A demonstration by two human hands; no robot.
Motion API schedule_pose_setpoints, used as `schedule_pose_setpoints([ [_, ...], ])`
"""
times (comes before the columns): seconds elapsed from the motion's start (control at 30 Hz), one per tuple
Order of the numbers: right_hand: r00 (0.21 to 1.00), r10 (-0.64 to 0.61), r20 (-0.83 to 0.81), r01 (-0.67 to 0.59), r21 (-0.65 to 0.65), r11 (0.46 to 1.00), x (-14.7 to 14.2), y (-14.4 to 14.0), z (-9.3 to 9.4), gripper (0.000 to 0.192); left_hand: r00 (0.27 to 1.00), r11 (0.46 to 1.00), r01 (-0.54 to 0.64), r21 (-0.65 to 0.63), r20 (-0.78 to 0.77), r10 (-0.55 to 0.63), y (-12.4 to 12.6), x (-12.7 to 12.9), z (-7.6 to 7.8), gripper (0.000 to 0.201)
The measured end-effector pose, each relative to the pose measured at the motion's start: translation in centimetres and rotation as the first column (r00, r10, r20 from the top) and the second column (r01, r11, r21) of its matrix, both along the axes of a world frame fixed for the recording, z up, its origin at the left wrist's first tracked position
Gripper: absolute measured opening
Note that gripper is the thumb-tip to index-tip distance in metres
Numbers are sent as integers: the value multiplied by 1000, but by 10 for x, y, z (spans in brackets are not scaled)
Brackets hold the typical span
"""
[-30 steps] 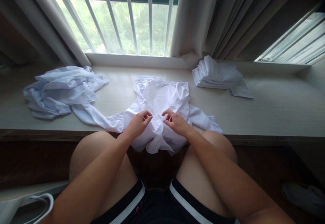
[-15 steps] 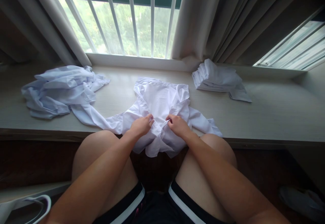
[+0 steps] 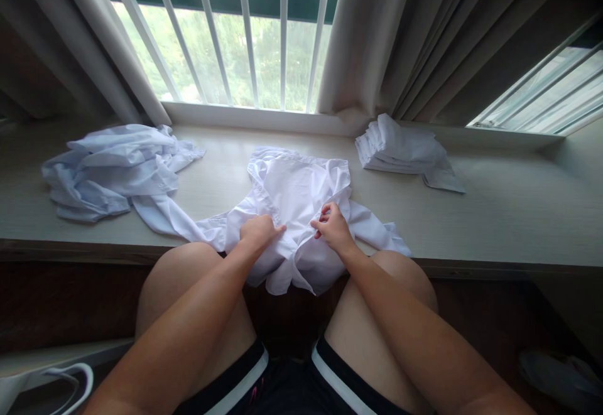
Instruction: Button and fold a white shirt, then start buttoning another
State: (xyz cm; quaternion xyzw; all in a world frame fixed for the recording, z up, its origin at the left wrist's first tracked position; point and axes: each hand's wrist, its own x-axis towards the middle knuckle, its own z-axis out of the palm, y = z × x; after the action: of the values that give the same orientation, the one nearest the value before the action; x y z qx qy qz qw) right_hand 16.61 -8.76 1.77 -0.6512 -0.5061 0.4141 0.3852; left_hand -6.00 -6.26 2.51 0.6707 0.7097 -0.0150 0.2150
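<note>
My left hand (image 3: 257,231) and my right hand (image 3: 333,228) both rest on the crumpled white cotton shirt (image 3: 294,192) lying on the pale wooden window ledge (image 3: 494,214) right in front of my knees. The left fingers are curled shut, pinching a fold of the cloth near the shirt's front opening; the right fingers are bent and narrow, gripping the opposite edge of that opening. The two hands sit close together, a strip of fabric between them, about equally near the shirt's middle.

The shirt's long axis runs away from me, its far edge toward the barred window (image 3: 245,44) and its near end spilling over the ledge's front edge between my thighs. One sleeve trails left from beside my left hand; the other lies to the right, just past my right hand. So the bulk of the cloth lies straight ahead of my fingers, beyond them.

Further left on the ledge is a heap of rumpled pale blue garments (image 3: 113,167), touching the end of the left sleeve. At the right rear, near the grey curtain (image 3: 367,32), sits a stack of folded white clothes (image 3: 405,151), well apart from my hands
</note>
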Motion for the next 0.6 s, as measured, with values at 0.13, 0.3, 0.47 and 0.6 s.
schedule_pose_setpoints([
  [0.13, 989, -31, -144, 22, -65, 998, 0, 1, -1, 54, 999, 997, 34, 71, -25, -33, -3, 4, -1, 39],
  [0.3, 979, -15, -201, -14, -142, 990, -1, 1, 3, 27, 998, 992, 3, 125, 57, -10, -5, 3, -2, 29],
  [0.47, 977, -8, -213, -14, -103, 995, -3, 3, 1, 26, 959, 978, -41, 203, 282, -18, -6, 2, -3, 13],
  [0.6, 963, 46, -265, -59, -38, 998, -5, 3, 2, 37, 916, 949, -69, 307, 397, -61, -12, 4, 2, 7],
])
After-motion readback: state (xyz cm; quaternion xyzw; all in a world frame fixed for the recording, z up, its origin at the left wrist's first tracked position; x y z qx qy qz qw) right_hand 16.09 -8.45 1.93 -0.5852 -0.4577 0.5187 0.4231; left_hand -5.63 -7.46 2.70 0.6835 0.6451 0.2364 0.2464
